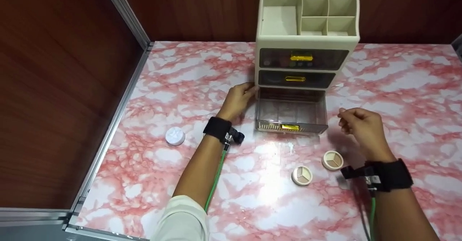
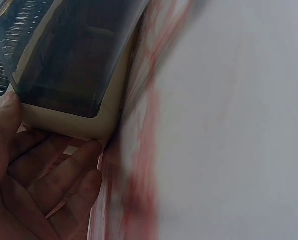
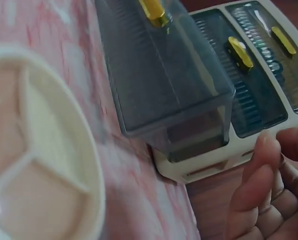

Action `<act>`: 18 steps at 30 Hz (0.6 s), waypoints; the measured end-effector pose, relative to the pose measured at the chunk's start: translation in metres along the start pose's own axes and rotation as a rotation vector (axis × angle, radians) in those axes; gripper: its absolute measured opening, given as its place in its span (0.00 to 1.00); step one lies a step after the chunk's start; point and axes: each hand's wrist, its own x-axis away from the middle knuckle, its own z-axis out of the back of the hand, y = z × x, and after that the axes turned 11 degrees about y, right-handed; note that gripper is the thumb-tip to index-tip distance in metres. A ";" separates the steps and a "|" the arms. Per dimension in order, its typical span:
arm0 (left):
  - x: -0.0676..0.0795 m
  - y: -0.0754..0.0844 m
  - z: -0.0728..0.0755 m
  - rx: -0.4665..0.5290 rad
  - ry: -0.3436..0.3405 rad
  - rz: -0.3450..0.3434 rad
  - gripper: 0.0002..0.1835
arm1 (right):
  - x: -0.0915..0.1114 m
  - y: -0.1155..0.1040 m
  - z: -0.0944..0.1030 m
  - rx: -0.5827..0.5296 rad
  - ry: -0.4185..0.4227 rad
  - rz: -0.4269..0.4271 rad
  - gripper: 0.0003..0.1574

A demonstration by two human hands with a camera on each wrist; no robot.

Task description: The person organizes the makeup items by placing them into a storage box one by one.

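A cream desk organizer (image 1: 306, 42) stands at the back, its bottom drawer (image 1: 291, 113) pulled out and see-through, with a yellow handle. My left hand (image 1: 237, 98) rests at the organizer's left side. In the left wrist view, the thumb (image 2: 7, 112) touches the front frame by the drawer and relaxed fingers (image 2: 71, 167) lie along the side. To the right of the drawer, my right hand (image 1: 362, 125) hovers with loosely bent fingers and holds nothing. Two round three-section makeup palettes lie nearby: one (image 1: 332, 160) below the right hand, another (image 1: 302, 175) in front of the drawer.
A round white container (image 1: 175, 136) sits left of the left forearm. The two upper drawers (image 1: 303, 58) are closed, and small items show through the top one. Open compartments (image 1: 328, 6) top the organizer. A brown panel (image 1: 65, 89) with a metal rail bounds the marbled table's left side.
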 end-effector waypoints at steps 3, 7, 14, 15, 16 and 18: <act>0.001 0.000 0.001 -0.011 -0.006 -0.002 0.20 | 0.005 0.001 0.004 0.237 -0.038 0.105 0.25; 0.001 0.001 0.001 -0.005 -0.007 -0.010 0.21 | 0.020 -0.002 0.014 0.612 -0.171 0.248 0.31; 0.000 -0.001 0.001 -0.039 -0.004 -0.036 0.22 | 0.046 -0.006 0.016 0.923 -0.446 0.274 0.43; 0.000 -0.001 0.001 -0.040 -0.003 -0.036 0.22 | 0.048 -0.006 0.015 0.941 -0.467 0.291 0.41; 0.000 -0.001 0.001 -0.046 -0.001 -0.037 0.23 | 0.049 -0.005 0.013 0.960 -0.481 0.315 0.37; 0.000 -0.001 0.000 -0.041 -0.001 -0.030 0.23 | 0.052 -0.004 0.009 0.976 -0.500 0.365 0.29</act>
